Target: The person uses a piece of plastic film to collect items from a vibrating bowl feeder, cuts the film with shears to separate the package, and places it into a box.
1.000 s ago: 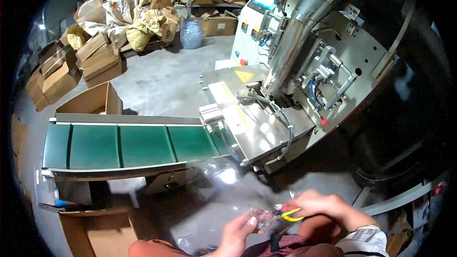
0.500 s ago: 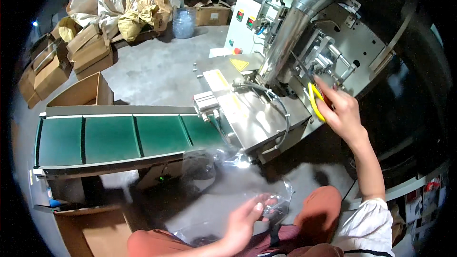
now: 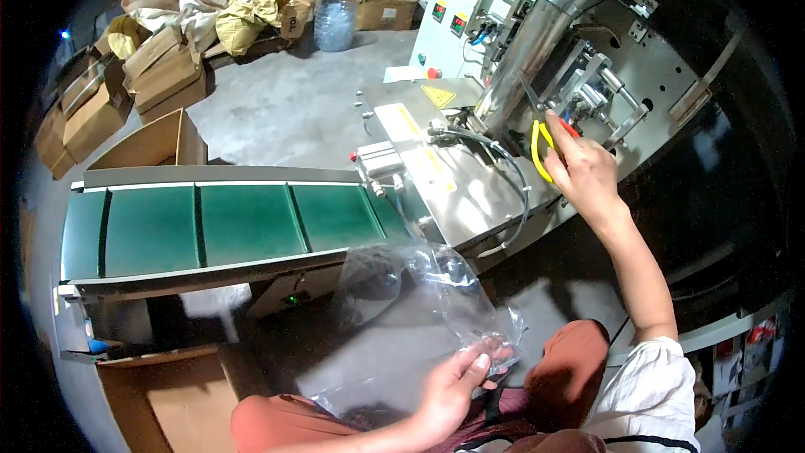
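Clear crumpled plastic film bag [image 3: 411,319]: low over the lap, pinched at its near corner by the left hand [image 3: 457,382], fingers closed on the film, apparently kept aside, away from the work above. Farther out: right hand [image 3: 587,172] clamped around yellow-handled cutting pliers [image 3: 541,147], tips at the steel forming tube [image 3: 545,38] of the packing machine. Left of that: green ribbed conveyor belt [image 3: 210,222]; beyond: brown cardboard boxes [image 3: 126,88].

The pliers [image 3: 541,149] have bright yellow handles with a dab of red beside them, set against the silver-grey steel of the packing machine [image 3: 587,59], which bears a yellow triangular label [image 3: 438,96]. The conveyor belt [image 3: 226,222] is deep green, crossed by darker ribs, and the plastic bag [image 3: 411,319] is clear and glossy. The cardboard boxes [image 3: 126,92] are plain tan on a grey floor [image 3: 285,101].
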`<state>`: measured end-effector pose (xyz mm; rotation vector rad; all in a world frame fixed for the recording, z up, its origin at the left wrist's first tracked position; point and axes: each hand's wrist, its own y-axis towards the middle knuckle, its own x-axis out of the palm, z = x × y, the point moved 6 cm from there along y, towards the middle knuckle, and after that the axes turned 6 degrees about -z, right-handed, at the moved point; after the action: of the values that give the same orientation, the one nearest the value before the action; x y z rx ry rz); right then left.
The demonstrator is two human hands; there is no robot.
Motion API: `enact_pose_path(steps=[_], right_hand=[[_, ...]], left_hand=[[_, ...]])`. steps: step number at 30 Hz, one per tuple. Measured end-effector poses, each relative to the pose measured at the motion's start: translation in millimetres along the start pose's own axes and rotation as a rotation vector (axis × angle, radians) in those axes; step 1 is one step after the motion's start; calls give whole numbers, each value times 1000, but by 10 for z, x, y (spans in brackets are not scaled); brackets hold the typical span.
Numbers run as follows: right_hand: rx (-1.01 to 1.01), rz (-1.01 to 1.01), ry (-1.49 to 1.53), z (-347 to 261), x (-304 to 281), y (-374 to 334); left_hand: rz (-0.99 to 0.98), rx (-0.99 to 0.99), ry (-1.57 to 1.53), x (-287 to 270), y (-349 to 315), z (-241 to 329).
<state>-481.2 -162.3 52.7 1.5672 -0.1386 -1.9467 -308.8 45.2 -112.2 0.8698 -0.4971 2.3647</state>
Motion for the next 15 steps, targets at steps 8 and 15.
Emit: enact_pose_path(steps=[8, 15], right_hand=[[-5, -37, -84, -36, 255, -58], [66, 10, -113, -3, 154, -19]], left_hand=[[-14, -10, 20, -7, 10, 14], [-13, -52, -18, 29, -13, 33]])
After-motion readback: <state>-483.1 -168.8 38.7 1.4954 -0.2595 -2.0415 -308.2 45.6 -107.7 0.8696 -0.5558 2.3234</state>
